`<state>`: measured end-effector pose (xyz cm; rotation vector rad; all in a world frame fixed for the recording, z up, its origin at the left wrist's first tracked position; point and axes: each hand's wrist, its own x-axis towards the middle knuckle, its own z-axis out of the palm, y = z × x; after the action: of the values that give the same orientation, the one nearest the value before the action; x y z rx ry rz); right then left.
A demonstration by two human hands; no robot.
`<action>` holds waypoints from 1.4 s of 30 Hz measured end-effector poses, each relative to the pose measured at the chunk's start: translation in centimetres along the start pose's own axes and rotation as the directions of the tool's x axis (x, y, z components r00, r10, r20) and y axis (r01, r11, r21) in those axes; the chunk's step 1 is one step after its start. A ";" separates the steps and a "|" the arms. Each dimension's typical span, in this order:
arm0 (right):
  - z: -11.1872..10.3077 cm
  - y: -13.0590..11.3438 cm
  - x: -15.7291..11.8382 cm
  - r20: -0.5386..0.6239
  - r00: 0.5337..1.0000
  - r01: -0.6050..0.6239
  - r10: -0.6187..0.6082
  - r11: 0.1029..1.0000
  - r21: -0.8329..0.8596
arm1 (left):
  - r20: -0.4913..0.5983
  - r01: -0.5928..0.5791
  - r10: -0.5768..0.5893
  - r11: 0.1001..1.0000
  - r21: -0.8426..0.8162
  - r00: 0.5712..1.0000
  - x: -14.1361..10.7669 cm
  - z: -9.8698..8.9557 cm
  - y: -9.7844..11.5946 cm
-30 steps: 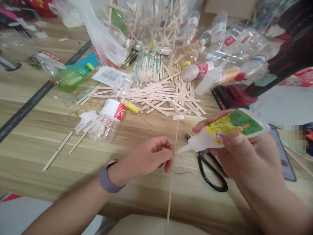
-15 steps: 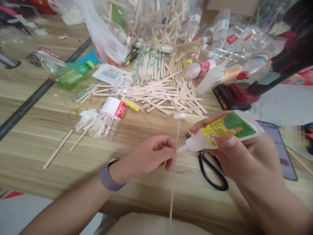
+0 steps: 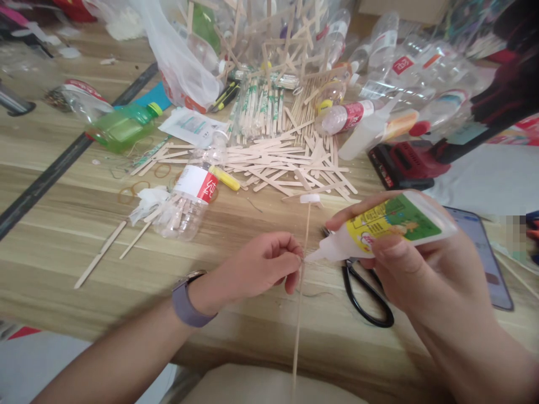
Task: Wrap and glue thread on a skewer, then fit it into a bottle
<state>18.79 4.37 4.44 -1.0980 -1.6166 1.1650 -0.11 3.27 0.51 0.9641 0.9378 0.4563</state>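
Note:
My left hand is closed, its fingertips pinched at a thin wooden stick. The stick runs from near a white bottle cap towards my body, past the table's near edge. In my right hand is a soft glue bottle with a yellow and green label, tilted so its nozzle points left. The nozzle tip meets the stick right beside my left fingertips; whether glue is coming out cannot be seen. Black-handled scissors lie under the glue bottle, partly hidden. A fine thread lies near the stick.
Flat wooden sticks are heaped mid-table. A clear plastic bottle and a green bottle lie to the left. A second glue bottle, a red-and-black power tool and a phone are to the right.
Almost nothing differs. Both hands, the stick and the glue bottle keep their places; the view has shifted very slightly.

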 end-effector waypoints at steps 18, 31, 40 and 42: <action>0.0 0.0 -0.2 0.014 0.997 0.076 -0.075 0.995 -0.061 | 0.010 -0.013 0.013 1.000 0.017 1.000 0.0 0.0 0.1; 0.2 -0.1 -0.2 0.007 0.986 0.166 -0.166 0.983 -0.077 | 0.012 -0.005 0.005 1.000 0.026 1.000 -0.1 0.0 0.3; -0.2 0.0 0.0 0.030 0.980 0.200 -0.198 0.975 -0.093 | 0.016 -0.016 0.015 1.000 0.012 1.000 -0.1 -0.1 0.1; -0.2 0.0 0.0 0.028 0.979 0.203 -0.202 0.974 -0.104 | 0.014 -0.014 0.014 1.000 0.014 1.000 -0.1 -0.1 0.1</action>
<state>19.02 4.41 4.46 -0.9648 -1.7762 0.9665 -0.22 3.35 0.63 0.9866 0.9230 0.4545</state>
